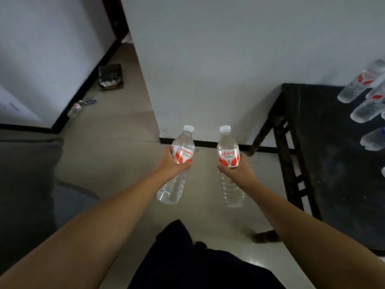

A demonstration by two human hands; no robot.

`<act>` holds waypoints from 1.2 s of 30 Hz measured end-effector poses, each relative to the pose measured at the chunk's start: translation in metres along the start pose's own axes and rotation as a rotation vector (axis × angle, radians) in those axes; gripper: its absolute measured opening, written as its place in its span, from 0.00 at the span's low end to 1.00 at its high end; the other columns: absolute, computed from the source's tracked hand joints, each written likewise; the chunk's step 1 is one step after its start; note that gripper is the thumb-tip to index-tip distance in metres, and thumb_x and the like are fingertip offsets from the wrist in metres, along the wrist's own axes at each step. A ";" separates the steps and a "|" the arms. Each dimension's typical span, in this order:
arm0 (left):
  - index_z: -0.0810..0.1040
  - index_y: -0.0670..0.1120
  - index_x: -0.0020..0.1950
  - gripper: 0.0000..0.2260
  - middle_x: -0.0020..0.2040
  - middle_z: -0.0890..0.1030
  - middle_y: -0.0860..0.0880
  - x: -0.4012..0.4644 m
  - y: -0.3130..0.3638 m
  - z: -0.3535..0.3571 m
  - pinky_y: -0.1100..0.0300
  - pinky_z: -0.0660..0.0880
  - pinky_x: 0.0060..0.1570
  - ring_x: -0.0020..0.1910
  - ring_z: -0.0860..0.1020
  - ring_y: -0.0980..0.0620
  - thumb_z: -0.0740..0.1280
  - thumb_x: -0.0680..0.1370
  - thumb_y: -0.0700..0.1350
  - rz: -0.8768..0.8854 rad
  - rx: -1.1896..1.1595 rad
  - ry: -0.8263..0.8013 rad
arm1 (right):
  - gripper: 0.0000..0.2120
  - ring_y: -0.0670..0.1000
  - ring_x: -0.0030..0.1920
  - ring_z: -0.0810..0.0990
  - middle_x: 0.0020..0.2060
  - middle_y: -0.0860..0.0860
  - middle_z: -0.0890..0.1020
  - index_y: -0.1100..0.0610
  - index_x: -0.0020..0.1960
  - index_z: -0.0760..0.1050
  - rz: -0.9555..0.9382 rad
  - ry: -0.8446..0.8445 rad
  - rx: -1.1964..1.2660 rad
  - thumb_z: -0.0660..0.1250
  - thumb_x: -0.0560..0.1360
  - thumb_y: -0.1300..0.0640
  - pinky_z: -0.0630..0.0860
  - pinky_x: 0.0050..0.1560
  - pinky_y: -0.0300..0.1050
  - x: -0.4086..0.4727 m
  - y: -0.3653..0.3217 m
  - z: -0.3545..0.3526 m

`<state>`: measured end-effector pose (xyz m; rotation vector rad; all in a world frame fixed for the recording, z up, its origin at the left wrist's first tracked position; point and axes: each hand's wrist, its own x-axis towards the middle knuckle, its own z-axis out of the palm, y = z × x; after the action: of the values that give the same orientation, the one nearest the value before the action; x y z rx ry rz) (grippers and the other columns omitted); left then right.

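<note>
While the left hand (173,163) grips a first bottle (183,147) and the right hand (239,170) a second bottle (227,149), a third bottle (74,109) lies on the floor (116,126).

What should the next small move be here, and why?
Probably carry both rightward to the black table: the left hand grips the left bottle, the right hand the right bottle, over the floor; similar bottles sit there.

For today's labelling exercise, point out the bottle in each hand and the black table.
Left-hand bottle (183,154): head view, on its label.
Right-hand bottle (228,156): head view, on its label.
Black table (325,147): head view, on its bare top.
</note>
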<state>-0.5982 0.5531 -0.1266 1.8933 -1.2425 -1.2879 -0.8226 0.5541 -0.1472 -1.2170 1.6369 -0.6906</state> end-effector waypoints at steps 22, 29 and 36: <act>0.62 0.46 0.67 0.30 0.61 0.74 0.46 0.334 0.295 0.157 0.54 0.73 0.55 0.55 0.75 0.48 0.75 0.71 0.46 0.346 0.282 -0.542 | 0.35 0.50 0.54 0.77 0.54 0.49 0.76 0.56 0.70 0.61 0.305 0.688 0.260 0.76 0.69 0.55 0.74 0.50 0.45 0.244 -0.069 -0.176; 0.62 0.45 0.66 0.30 0.55 0.75 0.48 0.358 0.358 0.245 0.56 0.74 0.53 0.55 0.76 0.48 0.75 0.70 0.42 0.419 0.256 -0.691 | 0.36 0.50 0.56 0.76 0.54 0.48 0.75 0.52 0.69 0.61 0.314 0.923 0.370 0.76 0.68 0.60 0.73 0.55 0.46 0.273 -0.053 -0.235; 0.64 0.46 0.66 0.30 0.54 0.74 0.49 0.382 0.419 0.332 0.57 0.72 0.53 0.52 0.73 0.50 0.76 0.69 0.42 0.527 0.240 -0.729 | 0.36 0.54 0.58 0.79 0.56 0.51 0.78 0.53 0.68 0.62 0.334 1.073 0.376 0.77 0.67 0.59 0.76 0.61 0.54 0.312 -0.024 -0.304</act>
<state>-1.0181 0.0498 -0.0841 1.0909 -2.1604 -1.6164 -1.1088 0.2259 -0.1187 -0.2266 2.3173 -1.4901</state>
